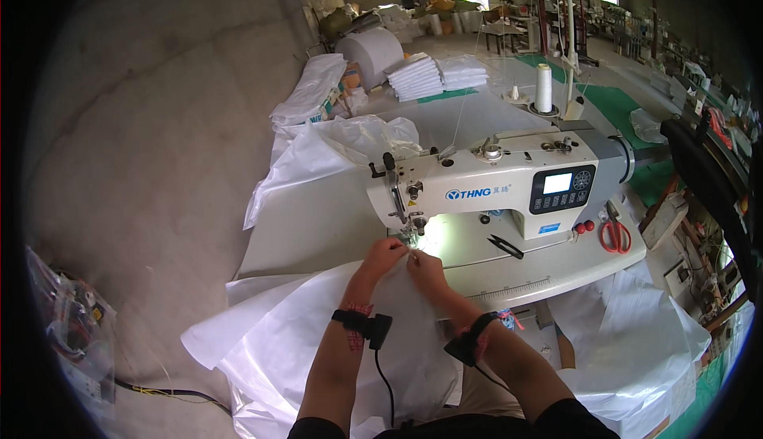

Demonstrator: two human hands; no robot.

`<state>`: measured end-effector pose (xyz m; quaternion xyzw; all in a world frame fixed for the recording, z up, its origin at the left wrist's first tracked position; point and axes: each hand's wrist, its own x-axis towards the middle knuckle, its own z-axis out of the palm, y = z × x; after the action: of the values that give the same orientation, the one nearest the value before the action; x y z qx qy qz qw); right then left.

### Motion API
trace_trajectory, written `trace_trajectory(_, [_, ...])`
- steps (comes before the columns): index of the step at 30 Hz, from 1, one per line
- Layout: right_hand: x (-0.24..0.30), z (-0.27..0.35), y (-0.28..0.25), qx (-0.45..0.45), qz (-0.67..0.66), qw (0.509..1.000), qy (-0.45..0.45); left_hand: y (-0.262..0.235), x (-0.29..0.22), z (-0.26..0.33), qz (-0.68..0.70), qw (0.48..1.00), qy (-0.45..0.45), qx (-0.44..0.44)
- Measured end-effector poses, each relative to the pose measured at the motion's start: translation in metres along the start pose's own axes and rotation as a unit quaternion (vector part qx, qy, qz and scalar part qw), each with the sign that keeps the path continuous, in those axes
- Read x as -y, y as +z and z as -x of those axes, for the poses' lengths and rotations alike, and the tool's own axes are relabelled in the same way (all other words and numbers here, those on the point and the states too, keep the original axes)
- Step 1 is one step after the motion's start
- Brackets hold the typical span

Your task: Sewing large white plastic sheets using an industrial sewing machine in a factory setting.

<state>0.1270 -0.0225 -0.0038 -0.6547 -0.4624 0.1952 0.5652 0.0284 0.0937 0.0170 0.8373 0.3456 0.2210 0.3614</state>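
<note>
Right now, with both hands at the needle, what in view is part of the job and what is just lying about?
In use:
left hand
right hand
white fabric, pinched by both hands
sewing machine
thread cone

Lying about:
red scissors
black snips
folded white stacks
big white roll

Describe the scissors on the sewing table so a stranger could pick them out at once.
Start at the white sewing machine in the middle of the table. Go past its right end, below the control panel, to the table's right edge: the scissors lie flat there. Their bright orange-red handles set them apart from the small black thread snips lying nearer the needle.
</note>
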Motion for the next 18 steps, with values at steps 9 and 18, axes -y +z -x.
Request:
trace_trajectory(9, [0.011, 0.017, -0.002, 0.054, 0.397, 0.910, -0.108, -0.004, -0.029, 0.010, 0.150, 0.975, -0.163, -0.006])
trace_trajectory(18, [0.014, 0.025, -0.036, 0.166, 0.212, 0.963, 0.027, -0.003, -0.029, 0.009, 0.171, 0.978, -0.113, 0.028])
